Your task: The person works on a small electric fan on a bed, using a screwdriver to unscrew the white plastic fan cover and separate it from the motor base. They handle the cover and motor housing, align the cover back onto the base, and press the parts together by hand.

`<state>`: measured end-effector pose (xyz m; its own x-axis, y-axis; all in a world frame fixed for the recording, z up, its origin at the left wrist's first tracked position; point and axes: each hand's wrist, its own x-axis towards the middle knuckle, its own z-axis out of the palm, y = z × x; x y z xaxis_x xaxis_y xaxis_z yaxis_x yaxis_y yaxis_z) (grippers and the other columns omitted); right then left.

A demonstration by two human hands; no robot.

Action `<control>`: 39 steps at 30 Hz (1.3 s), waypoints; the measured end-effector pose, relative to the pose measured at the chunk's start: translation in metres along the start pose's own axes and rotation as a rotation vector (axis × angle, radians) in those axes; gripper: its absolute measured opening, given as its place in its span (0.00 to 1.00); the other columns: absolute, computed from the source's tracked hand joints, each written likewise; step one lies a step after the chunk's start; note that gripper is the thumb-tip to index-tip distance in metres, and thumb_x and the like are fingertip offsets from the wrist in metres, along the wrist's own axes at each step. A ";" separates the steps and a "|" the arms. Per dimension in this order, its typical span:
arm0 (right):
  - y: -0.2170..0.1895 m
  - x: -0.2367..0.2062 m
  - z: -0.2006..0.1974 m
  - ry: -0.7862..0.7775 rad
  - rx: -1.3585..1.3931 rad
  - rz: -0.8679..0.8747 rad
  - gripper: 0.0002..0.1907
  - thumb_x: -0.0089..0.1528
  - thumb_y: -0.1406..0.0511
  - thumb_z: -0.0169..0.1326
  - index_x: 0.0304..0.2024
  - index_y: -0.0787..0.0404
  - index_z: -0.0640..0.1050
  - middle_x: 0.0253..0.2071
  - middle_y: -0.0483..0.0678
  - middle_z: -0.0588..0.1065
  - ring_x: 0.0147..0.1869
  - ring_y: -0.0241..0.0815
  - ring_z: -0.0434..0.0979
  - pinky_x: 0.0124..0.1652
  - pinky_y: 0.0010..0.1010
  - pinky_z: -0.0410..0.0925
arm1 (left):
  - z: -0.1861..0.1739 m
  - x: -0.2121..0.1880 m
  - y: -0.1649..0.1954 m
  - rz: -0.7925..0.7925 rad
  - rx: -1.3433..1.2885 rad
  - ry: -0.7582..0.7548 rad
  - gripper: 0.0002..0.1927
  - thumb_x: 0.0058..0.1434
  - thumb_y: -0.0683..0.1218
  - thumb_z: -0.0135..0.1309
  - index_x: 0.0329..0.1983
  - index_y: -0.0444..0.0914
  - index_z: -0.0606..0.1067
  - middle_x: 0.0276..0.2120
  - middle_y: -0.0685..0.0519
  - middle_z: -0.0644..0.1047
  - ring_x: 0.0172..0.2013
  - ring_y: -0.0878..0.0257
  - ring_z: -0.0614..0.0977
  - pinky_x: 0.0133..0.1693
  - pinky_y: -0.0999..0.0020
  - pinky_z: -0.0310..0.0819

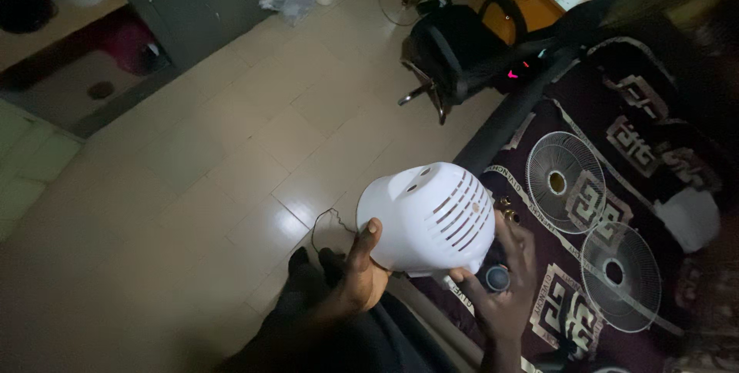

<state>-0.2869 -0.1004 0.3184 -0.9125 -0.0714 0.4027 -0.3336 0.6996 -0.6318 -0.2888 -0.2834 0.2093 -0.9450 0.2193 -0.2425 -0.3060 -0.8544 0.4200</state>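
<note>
I cup the white slotted plastic fan motor housing (428, 217) firmly in my left hand (362, 269), my right hand (500, 288) pinching the small dark round knob (496, 277) beneath, keeping both steady.

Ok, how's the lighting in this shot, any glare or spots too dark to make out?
Head view: dim overall; the tiled floor shows soft glare patches, the white fan housing is the brightest thing and a little washed out, the left hand and right hand sit in shadow, and the bottom edge and right corner go nearly black.
</note>
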 end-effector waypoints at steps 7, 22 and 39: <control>-0.004 -0.007 0.006 0.020 -0.017 0.112 0.48 0.49 0.52 0.68 0.69 0.62 0.70 0.56 0.56 0.71 0.60 0.49 0.75 0.57 0.39 0.71 | 0.002 0.000 0.001 -0.032 0.041 0.029 0.57 0.52 0.73 0.53 0.75 0.37 0.47 0.65 0.35 0.63 0.67 0.42 0.67 0.62 0.38 0.67; 0.000 -0.012 0.005 0.041 0.095 -0.011 0.44 0.52 0.54 0.66 0.68 0.61 0.71 0.58 0.56 0.72 0.63 0.50 0.75 0.61 0.42 0.69 | 0.008 -0.009 0.009 0.027 -0.016 -0.017 0.57 0.56 0.71 0.57 0.75 0.32 0.52 0.70 0.36 0.62 0.69 0.43 0.64 0.66 0.41 0.59; -0.003 -0.012 0.006 -0.043 0.169 0.079 0.45 0.50 0.55 0.70 0.69 0.55 0.70 0.58 0.55 0.70 0.55 0.45 0.75 0.47 0.35 0.74 | -0.008 -0.002 -0.002 0.052 -0.011 0.067 0.57 0.57 0.73 0.51 0.76 0.33 0.48 0.69 0.33 0.59 0.70 0.40 0.62 0.66 0.38 0.57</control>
<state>-0.2764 -0.1061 0.3119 -0.9455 -0.0535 0.3212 -0.2922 0.5752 -0.7640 -0.2852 -0.2857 0.2016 -0.9497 0.1432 -0.2786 -0.2554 -0.8688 0.4241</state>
